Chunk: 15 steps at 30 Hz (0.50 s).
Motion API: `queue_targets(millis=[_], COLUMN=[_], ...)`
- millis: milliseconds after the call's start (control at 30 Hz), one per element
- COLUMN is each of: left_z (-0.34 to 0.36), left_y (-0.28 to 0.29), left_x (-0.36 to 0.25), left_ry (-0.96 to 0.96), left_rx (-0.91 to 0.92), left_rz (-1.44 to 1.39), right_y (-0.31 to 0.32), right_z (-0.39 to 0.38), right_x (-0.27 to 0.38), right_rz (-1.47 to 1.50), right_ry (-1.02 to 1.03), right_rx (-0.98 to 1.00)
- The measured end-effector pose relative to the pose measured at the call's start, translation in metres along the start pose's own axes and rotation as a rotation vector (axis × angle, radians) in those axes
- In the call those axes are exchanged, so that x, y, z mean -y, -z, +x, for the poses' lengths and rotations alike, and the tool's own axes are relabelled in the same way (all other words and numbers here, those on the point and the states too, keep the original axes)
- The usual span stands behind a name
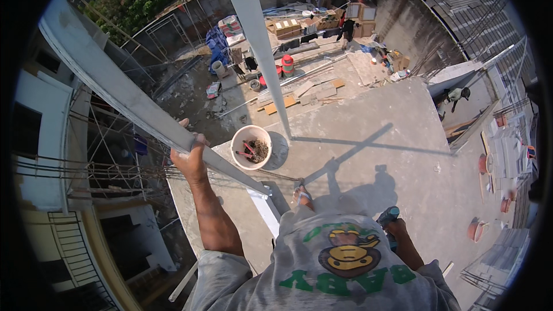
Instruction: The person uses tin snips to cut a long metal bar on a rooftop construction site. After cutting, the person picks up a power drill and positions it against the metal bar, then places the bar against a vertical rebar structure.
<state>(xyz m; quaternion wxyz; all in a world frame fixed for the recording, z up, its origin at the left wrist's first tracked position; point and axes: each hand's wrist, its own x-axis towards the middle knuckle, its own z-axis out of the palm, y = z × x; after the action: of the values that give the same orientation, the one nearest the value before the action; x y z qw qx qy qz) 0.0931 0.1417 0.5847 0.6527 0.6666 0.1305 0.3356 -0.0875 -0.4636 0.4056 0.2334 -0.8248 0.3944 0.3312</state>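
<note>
My left hand (190, 161) is wrapped round a long grey metal beam (124, 92) that slants from the upper left down toward my feet. A teal cordless drill (388, 215) is in my right hand (396, 229), held low at my right side. Its tip is not clearly visible. Just right of the beam stands a pale bucket (235, 148), with red-handled tools and small loose pieces inside. Behind the bucket rises a second grey post (271, 75). A white bar (264, 212) lies by the beam's lower end, near my sandalled foot (302, 197).
I stand on a concrete slab (368, 115) with a drop at its left edge. Rebar rods (115, 168) jut out there. Below lie planks (280, 105), red buckets (287, 64) and a blue tarp (216, 45). Another person (456, 99) bends in an opening at right.
</note>
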Motion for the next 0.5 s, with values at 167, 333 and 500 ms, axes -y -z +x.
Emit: queue_targets(millis=[167,333,500], left_z=[-0.009,-0.032,-0.074], left_y=[0.015,0.042,0.062], left_x=[-0.028,-0.069,-0.113], left_ry=[-0.007,-0.118,-0.257], left_rx=[-0.016,-0.109,-0.236], left_rz=[-0.03,0.05,0.142], right_y=[0.002,-0.006,-0.02], right_z=[0.004,0.031,0.098], right_x=[0.009,0.025,0.03], right_rz=[-0.039,-0.136,-0.26], right_ry=[0.004,0.149,0.178], right_rx=[0.026,0.086,0.176])
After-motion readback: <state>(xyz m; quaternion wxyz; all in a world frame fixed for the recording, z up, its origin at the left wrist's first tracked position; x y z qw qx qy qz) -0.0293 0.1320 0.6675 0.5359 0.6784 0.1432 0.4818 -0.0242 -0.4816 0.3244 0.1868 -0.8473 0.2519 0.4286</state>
